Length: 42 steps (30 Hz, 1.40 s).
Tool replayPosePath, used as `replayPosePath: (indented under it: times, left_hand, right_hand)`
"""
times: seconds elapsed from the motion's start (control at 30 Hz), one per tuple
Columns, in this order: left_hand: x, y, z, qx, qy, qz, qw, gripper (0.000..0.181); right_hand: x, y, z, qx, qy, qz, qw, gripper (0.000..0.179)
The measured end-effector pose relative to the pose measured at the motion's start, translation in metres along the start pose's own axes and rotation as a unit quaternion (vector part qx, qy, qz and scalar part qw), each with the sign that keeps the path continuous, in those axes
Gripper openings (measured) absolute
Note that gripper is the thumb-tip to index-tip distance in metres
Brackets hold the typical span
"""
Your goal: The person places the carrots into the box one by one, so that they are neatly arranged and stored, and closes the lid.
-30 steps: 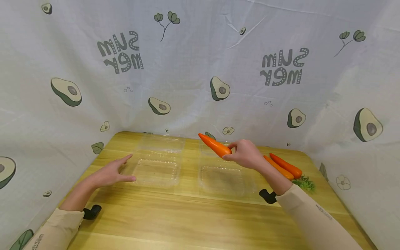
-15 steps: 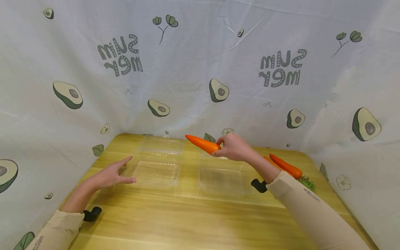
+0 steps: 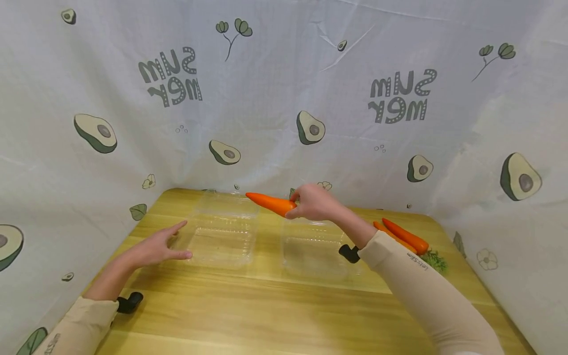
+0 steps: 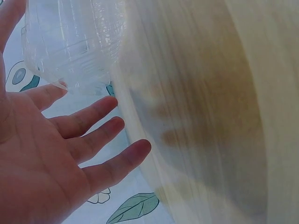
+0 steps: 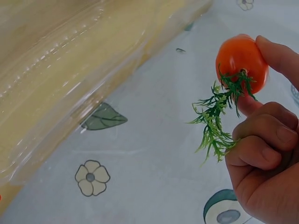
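Observation:
My right hand (image 3: 316,203) pinches an orange carrot (image 3: 270,203) by its thick end, thumb on one side and fingers on the other. The carrot is held in the air between two clear plastic containers, its tip pointing left. In the right wrist view green leafy tops (image 5: 218,114) hang from the carrot's end. My left hand (image 3: 155,247), fingers spread, is at the left side of the left clear container (image 3: 222,246). Whether it touches the container I cannot tell. Below my right hand sits the right clear container (image 3: 314,256), partly hidden by the hand and wrist.
Two more carrots (image 3: 406,236) with green tops (image 3: 435,260) lie at the right of the wooden table (image 3: 266,315). A white curtain (image 3: 266,88) printed with avocados closes off the back and both sides. Both containers have raised lids towards the curtain.
My right hand has moved left with the carrot, from above the right container towards the left one. The left hand has stayed in place.

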<state>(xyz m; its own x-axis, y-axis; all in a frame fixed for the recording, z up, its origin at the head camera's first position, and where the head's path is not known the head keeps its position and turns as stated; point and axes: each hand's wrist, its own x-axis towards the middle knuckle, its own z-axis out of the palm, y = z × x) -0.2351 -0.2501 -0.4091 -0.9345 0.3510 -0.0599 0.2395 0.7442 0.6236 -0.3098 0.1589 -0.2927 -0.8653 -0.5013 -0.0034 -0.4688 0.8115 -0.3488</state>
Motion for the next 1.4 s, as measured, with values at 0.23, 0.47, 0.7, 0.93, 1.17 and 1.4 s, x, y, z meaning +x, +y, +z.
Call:
replayPosePath:
  times: [0.23, 0.47, 0.7, 0.93, 1.17, 1.4]
  left_hand:
    - [0.001, -0.002, 0.001, 0.001, 0.002, -0.005, 1.0000, 0.103]
    - [0.002, -0.004, 0.002, 0.002, 0.002, -0.008, 1.0000, 0.103]
    - [0.002, -0.006, 0.002, -0.001, 0.003, -0.010, 0.9999, 0.103]
    - [0.003, -0.003, 0.001, 0.000, 0.003, -0.011, 0.9999, 0.103]
    - [0.006, -0.002, 0.000, 0.001, 0.002, -0.010, 1.0000, 0.104]
    - [0.007, -0.003, 0.000, 0.002, 0.002, -0.014, 0.9999, 0.104]
  right_hand:
    - [0.017, -0.006, 0.006, -0.008, -0.003, -0.023, 0.9997, 0.037]
    - [0.030, -0.014, 0.013, -0.009, -0.017, -0.037, 0.9991, 0.041]
    - [0.045, -0.022, 0.025, 0.004, -0.029, -0.041, 0.9987, 0.041]
    - [0.058, -0.029, 0.037, 0.018, -0.042, -0.055, 0.9975, 0.040]
    - [0.069, -0.040, 0.049, 0.017, -0.051, -0.059, 0.9968, 0.038]
    - [0.079, -0.051, 0.061, 0.015, -0.068, -0.055, 0.9961, 0.034]
